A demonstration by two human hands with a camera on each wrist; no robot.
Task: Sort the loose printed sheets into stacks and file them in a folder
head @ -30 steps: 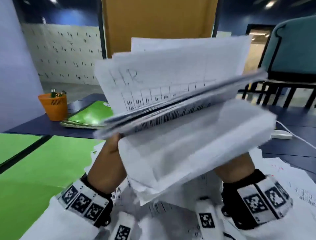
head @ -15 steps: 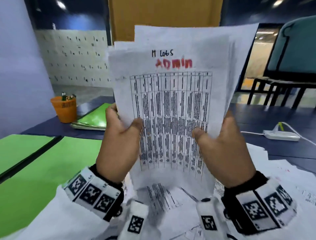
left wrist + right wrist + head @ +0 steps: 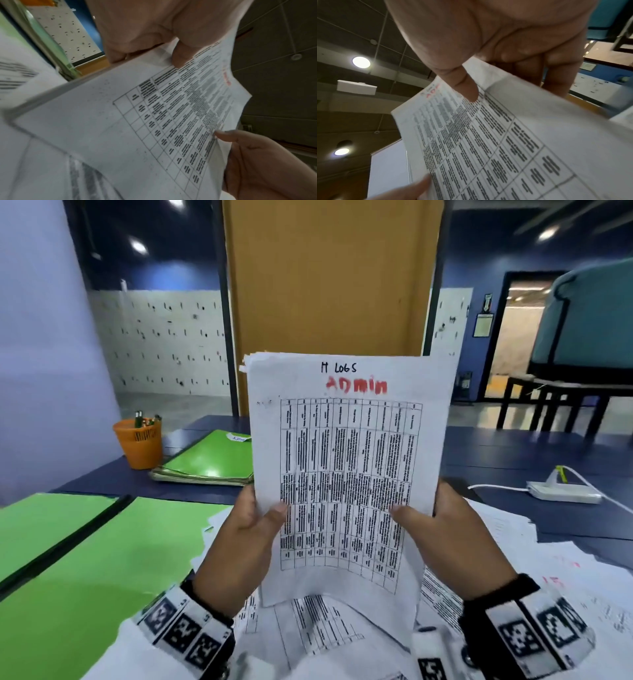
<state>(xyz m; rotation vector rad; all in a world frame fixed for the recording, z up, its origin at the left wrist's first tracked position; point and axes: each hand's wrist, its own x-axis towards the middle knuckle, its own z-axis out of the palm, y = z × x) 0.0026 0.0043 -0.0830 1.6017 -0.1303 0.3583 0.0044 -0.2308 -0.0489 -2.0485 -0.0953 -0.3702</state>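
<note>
At the left of the frame an open green folder (image 3: 85, 549) lay on the table, with an orange pen cup (image 3: 138, 444) above it. At centre, the left hand (image 3: 236, 546) and right hand (image 3: 455, 542) each pinched a side edge of an upright stack of printed sheets (image 3: 349, 474), thumbs on the front page. Loose sheets (image 3: 565, 587) lay scattered at lower right.
</note>
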